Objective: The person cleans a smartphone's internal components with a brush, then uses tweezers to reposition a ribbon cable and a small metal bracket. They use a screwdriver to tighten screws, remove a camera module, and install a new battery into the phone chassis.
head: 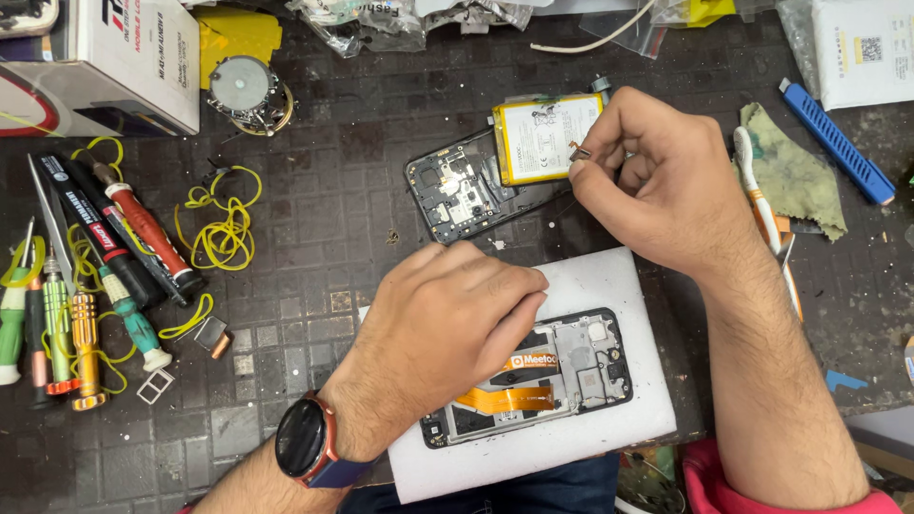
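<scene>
Head view: left hand (447, 319) curled on glossy opened phone (552, 376), right hand (647, 186) pinching tiny metal part (579, 150).

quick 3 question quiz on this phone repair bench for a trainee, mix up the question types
1. True or false: the left hand rests on the opened phone that lies on the white pad.
2. Multiple choice: the right hand pinches a small part above which thing? A) the yellow battery B) the blue tool C) the screwdrivers
3. Fill in: the left wrist wears a ____.

Key: 1 true; 2 A; 3 watch
</scene>
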